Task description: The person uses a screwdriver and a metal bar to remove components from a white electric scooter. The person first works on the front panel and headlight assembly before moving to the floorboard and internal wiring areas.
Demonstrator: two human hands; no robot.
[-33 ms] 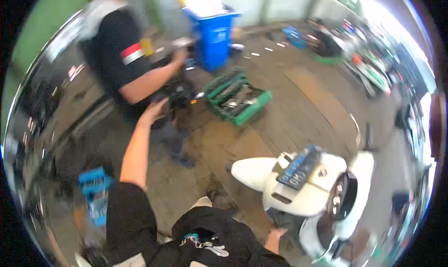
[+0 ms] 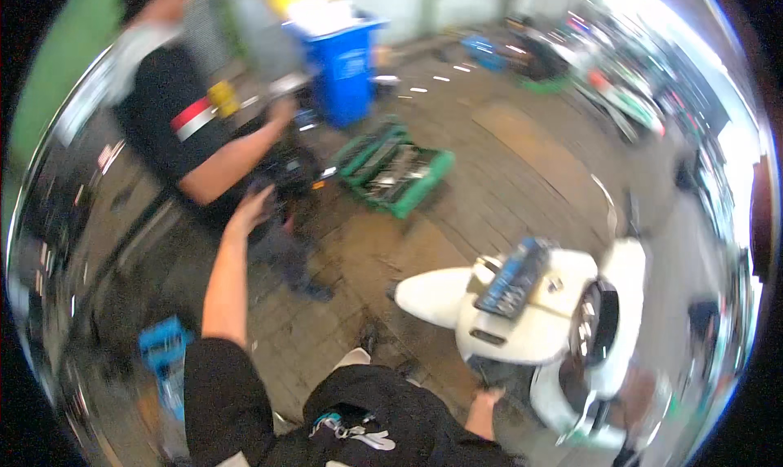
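Note:
My left hand (image 2: pixel 254 208) is stretched forward, its blurred fingers curled at a dark part beside a co-worker. What lies in them I cannot make out. Low on the right, my right hand (image 2: pixel 488 400) is beside the lower edge of a white motorbike body panel (image 2: pixel 514 340); its fingers are too small and smeared to read. A dark plate with a blue part (image 2: pixel 512 283) lies on top of that panel. In front of my left hand, the co-worker (image 2: pixel 175 112) in a dark shirt reaches over dark machinery (image 2: pixel 289 169).
An open green toolbox (image 2: pixel 400 181) holding metal tools lies on the paved floor ahead. Behind it stands a blue bin (image 2: pixel 341 75). A blue case (image 2: pixel 167 349) sits at the lower left. Motorbike parts (image 2: pixel 628 108) crowd the far right.
My view has turned slightly, so the co-worker, toolbox and bin sit further left. Both my hands stay in nearly the same places; I see nothing picked up or let go.

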